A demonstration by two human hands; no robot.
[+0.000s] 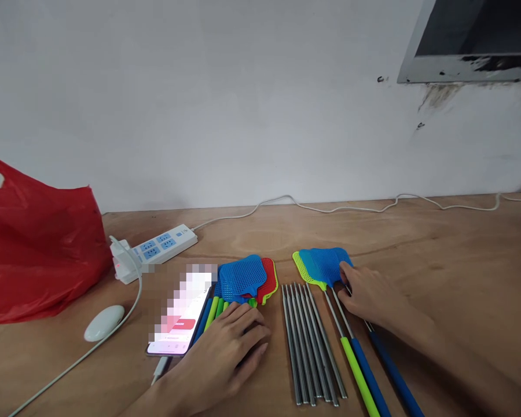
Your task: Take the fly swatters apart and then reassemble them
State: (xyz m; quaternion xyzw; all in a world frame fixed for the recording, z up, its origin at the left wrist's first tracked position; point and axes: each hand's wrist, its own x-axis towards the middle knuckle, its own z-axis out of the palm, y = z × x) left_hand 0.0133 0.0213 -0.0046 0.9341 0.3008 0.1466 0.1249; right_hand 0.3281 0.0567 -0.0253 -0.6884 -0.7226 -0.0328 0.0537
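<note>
My right hand is at the right-hand group of fly swatters, its thumb and fingers closed around the neck of a blue fly swatter. Under that blue head, a yellow-green swatter head sticks out to the left. Their thin shafts run down to a yellow-green handle and blue handles. My left hand lies palm down, fingers loosely spread, over coloured handles that it partly hides. Beyond its fingertips lie blue swatter heads and a red swatter head. Several metal rods lie side by side between my hands.
Left of the handles lies a lit phone with a charging cable. Farther left are a white power strip, a white oval mouse-like object and a red plastic bag. A white cord runs along the wall.
</note>
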